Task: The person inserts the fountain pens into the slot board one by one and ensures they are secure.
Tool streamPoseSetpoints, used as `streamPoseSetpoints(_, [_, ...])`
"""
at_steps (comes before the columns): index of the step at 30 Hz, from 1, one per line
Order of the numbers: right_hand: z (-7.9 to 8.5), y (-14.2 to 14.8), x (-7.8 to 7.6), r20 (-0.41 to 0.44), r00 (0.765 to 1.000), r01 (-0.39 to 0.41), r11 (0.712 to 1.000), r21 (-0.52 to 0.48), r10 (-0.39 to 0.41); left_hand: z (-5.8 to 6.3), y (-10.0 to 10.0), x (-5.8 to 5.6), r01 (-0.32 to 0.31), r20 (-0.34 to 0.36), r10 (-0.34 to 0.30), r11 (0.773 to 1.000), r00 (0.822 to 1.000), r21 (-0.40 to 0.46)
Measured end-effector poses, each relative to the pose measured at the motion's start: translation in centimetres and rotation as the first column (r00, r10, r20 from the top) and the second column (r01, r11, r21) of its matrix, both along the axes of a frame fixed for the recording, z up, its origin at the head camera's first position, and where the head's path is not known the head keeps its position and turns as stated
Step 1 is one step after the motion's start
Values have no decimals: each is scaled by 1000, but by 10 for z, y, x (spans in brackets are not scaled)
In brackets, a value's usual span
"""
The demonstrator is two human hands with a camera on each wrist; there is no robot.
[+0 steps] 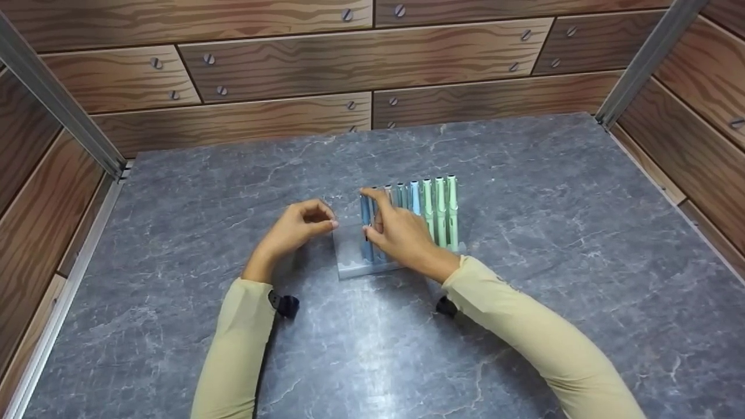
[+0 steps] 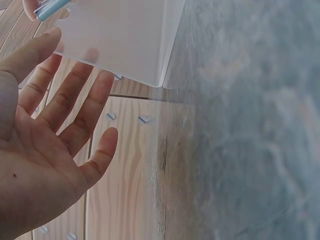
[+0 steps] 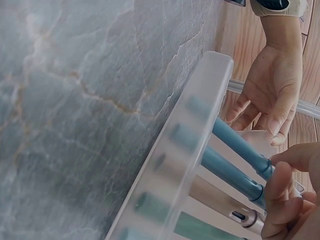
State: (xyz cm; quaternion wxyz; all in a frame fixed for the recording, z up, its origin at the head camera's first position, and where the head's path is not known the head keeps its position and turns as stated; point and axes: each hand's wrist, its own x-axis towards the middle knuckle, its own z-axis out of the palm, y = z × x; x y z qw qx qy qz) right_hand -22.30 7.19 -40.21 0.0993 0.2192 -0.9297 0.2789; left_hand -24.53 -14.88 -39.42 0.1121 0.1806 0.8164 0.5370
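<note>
A translucent pen stand (image 1: 348,247) holds a row of upright pens. At its left side, my left hand (image 1: 295,228) pinches the edge of the clear back panel (image 2: 125,40), thumb in front and fingertips showing through from behind. My right hand (image 1: 407,233) reaches across the row and grips the leftmost dark blue pen (image 3: 240,144) between thumb and fingers. That pen's lower end sits in the stand's frosted base (image 3: 212,75). Beside it stand another blue pen (image 3: 230,172), a brownish pen (image 3: 217,197) and a green pen (image 3: 200,229), partly hidden by my right hand in the head view.
Farther right in the row are a light blue pen (image 1: 415,195) and pale green pens (image 1: 452,203). The stand rests on a grey marbled table (image 1: 361,343). Wood-patterned panels (image 1: 372,52) and metal posts (image 1: 652,61) enclose the table's back and sides.
</note>
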Motion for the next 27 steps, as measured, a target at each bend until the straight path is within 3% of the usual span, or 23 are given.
streamPoseSetpoints(27, [1,0,-4,52,999,10,1000,11,-10,1,-1,2,-6,-13,6,1000,1000,-16])
